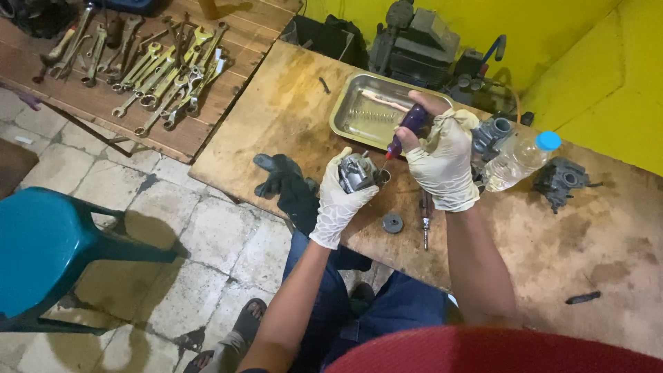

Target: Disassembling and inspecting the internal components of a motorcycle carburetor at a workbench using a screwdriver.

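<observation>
My left hand (340, 197), in a pale rubber glove, grips a small grey metal carburettor body (357, 173) over the front edge of the wooden workbench (290, 110). My right hand (442, 162), also gloved, holds a small purple squeeze bottle (409, 126) tilted down, its red nozzle tip just right of the metal part. The two hands are close together, almost touching.
A steel tray (345, 107) with a spring lies behind the hands. A black glove (286, 183), a round metal disc (392, 222) and a screwdriver (425, 217) lie nearby. A clear water bottle (518, 159) and other carburettors (561, 181) sit right. Wrenches (159, 76) cover a left board; a teal stool (48, 249) stands on the floor.
</observation>
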